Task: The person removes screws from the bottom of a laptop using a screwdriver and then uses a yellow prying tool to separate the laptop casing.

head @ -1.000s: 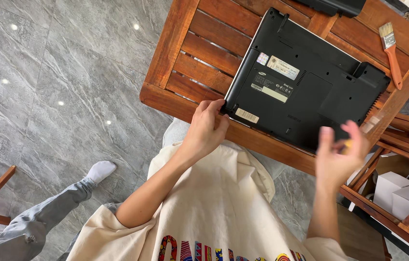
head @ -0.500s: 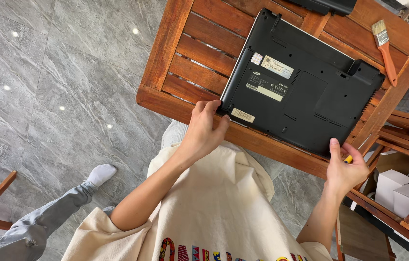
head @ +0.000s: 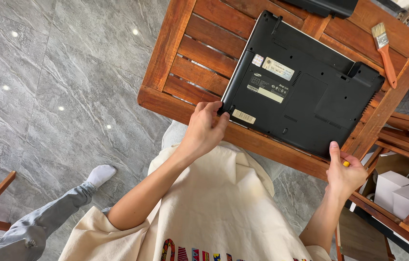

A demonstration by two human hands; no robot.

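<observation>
Two hands frame a black laptop [head: 306,92] lying underside-up on the slatted wooden surface [head: 185,63]. Left hand [head: 205,130] curls its fingers [head: 214,108] around the laptop's near-left corner, gripping it. Right hand [head: 344,171] is closed on a small yellow-tipped tool [head: 346,164], thumb pressed against the near-right corner. Beyond the laptop lies an orange-handled paintbrush [head: 386,50]

I count: one laptop [head: 301,94], underside up; one slatted table [head: 185,63]; one paintbrush [head: 386,53]; two white boxes [head: 400,191] on the lower shelf; two hands, left [head: 204,133] and right [head: 344,171]; one white sock [head: 100,174].
</observation>
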